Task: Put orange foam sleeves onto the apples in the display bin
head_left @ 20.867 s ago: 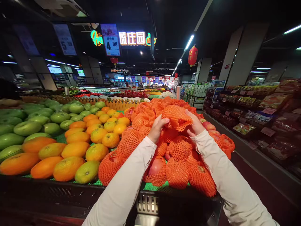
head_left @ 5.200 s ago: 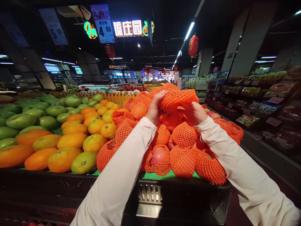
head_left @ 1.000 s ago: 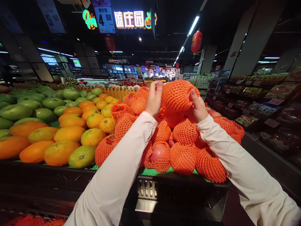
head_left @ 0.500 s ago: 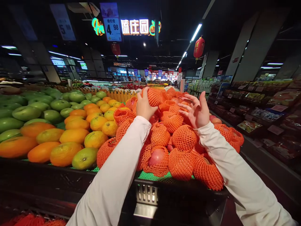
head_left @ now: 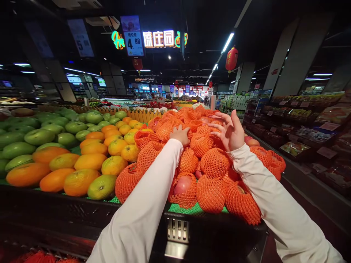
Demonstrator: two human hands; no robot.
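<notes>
Over the heap (head_left: 214, 163) of netted apples, left hand (head_left: 180, 136) set low near the middle, palm down, fingers parted and touching the nets (head_left: 210, 193). What lies under the palm is hidden; I cannot tell whether it has hold of an apple. Right hand (head_left: 229, 132) raised at the heap's right part, wide open, thumb up, fingers spread toward the left hand. Nothing in it. Whether its fingertips brush the nets, I cannot tell. Pale sleeves (head_left: 148, 193) reach both wrists.

Heap's front row: one apple (head_left: 182, 185) shows red skin through the mouth of its net. Under that row, a green mat (head_left: 189, 209) and a black crate (head_left: 219, 237). At the heap's right side, beside the right wrist, bare apples (head_left: 251, 141).

Just left of the heap, oranges (head_left: 91, 161); farther left of it, green fruit (head_left: 38, 137). Behind its left side, a low yellow fence (head_left: 141, 117). High beyond the heap: price sign (head_left: 132, 35) reading 4.98, lit sign (head_left: 163, 38), red lantern (head_left: 231, 59). Well to the heap's right, shelves (head_left: 296, 120) of packaged goods.
</notes>
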